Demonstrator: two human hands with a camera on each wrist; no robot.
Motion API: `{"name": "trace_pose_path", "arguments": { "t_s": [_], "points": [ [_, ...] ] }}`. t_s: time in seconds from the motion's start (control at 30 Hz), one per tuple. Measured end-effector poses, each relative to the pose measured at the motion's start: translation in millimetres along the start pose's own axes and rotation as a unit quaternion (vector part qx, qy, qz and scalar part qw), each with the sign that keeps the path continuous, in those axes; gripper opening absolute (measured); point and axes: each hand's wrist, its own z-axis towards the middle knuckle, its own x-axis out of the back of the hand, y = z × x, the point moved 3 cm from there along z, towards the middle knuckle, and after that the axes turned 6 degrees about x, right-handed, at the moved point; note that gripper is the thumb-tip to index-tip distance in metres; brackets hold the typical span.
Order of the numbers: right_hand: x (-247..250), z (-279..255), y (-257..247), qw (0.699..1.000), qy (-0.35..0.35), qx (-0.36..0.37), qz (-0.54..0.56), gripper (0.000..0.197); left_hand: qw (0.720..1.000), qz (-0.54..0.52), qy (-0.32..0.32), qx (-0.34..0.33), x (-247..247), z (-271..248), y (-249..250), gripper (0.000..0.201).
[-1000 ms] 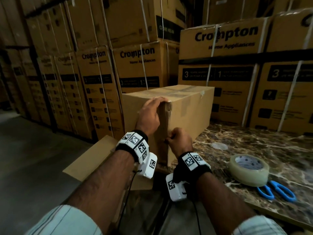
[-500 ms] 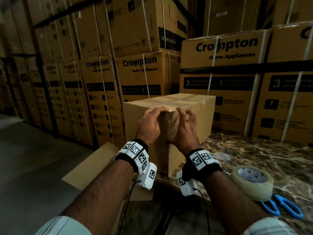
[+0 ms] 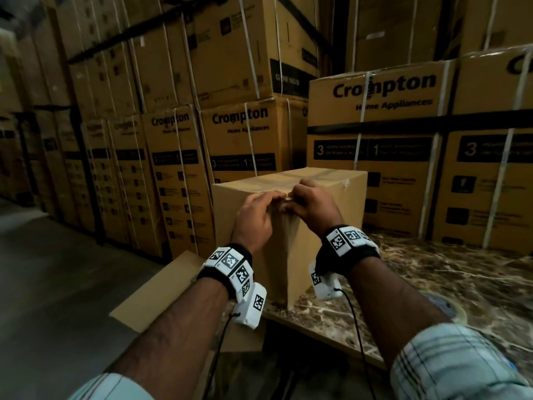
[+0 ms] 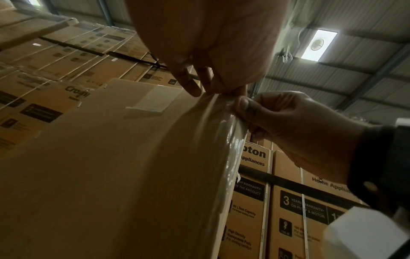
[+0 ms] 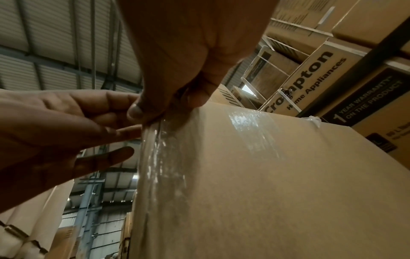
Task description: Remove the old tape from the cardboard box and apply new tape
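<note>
Marble tabletop (image 3: 432,284) amid stacked cartons (image 3: 178,174)

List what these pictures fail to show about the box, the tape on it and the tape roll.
- Tape roll: head view, mostly behind the right forearm and blurred.
- Old tape below the corner edge: its lower end is cut off by the left wrist view's bottom edge.
- Right hand grip: fingertips hidden behind its own palm in the right wrist view.
- Cardboard box contents: closed, unseen.

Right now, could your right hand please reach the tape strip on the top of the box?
Probably yes: the right hand pinches tape at the box corner, and the top strip lies uncovered just beyond it.
</note>
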Motion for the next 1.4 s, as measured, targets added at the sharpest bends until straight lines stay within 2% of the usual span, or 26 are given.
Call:
{"name": "trace_pose_path", "arguments": {
  "t_s": [0.17, 0.3, 0.47, 0.6, 0.67, 0.73, 0.87, 1.03, 1.2, 1.27, 1.33, 1.4],
  "points": [
    [0.4, -2.3, 8.4, 0.999, 0.023, -0.004, 0.030, 0.020, 1.000, -0.001, 0.015, -0.019, -2.3, 2.2, 5.7, 0.027],
    [-5.6, -2.9, 9.1, 0.995, 0.039, -0.067, 0.062, 0.015, 0.998, 0.030, 0.047, -0.039, -10.6, 7.6, 10.9, 0.021],
    [-10.0, 3.1, 6.1, 0.982, 0.085, -0.136, 0.100, 0.013, 0.999, 0.030, 0.026, -0.015, -11.9, 6.8, 4.4, 0.035],
    [-13.4, -17.4, 4.8, 0.977, 0.134, -0.125, 0.109, 0.015, 0.997, 0.070, -0.011, -0.031, -8.0, 5.2, 6.2, 0.044],
    [-18.1, -27.6, 1.9, 0.967, 0.166, -0.138, 0.134, 0.020, 0.988, 0.130, -0.063, -0.052, -8.0, -0.4, 5.4, 0.062],
    [-26.2, -33.0, -0.6, 0.965, 0.178, -0.142, 0.131, 0.016, 0.966, 0.223, -0.105, -0.083, -10.1, -7.9, 1.9, 0.084],
    [-40.9, -53.6, 4.8, 0.965, 0.146, -0.174, 0.133, 0.016, 0.940, 0.308, -0.115, -0.094, -16.8, -12.1, -4.8, 0.100],
    [-82.1, -121.3, 18.3, 0.960, 0.057, -0.245, 0.123, 0.011, 0.923, 0.342, -0.133, -0.113, -25.9, -14.6, -13.4, 0.116],
    [-84.1, -127.2, 14.8, 0.961, -0.021, -0.261, 0.089, 0.017, 0.929, 0.324, -0.141, -0.114, -28.8, -16.8, -11.0, 0.122],
    [-78.7, -117.6, 17.1, 0.964, -0.035, -0.250, 0.087, 0.013, 0.938, 0.299, -0.142, -0.103, -31.6, -17.7, -11.9, 0.119],
    [-68.9, -107.3, 14.3, 0.970, 0.024, -0.223, 0.088, 0.009, 0.959, 0.241, -0.112, -0.093, -35.5, -19.1, -11.0, 0.110],
    [-58.2, -93.6, 6.3, 0.971, 0.142, -0.182, 0.069, 0.012, 0.980, 0.174, -0.059, -0.081, -36.3, -19.0, -5.8, 0.098]
  ]
}}
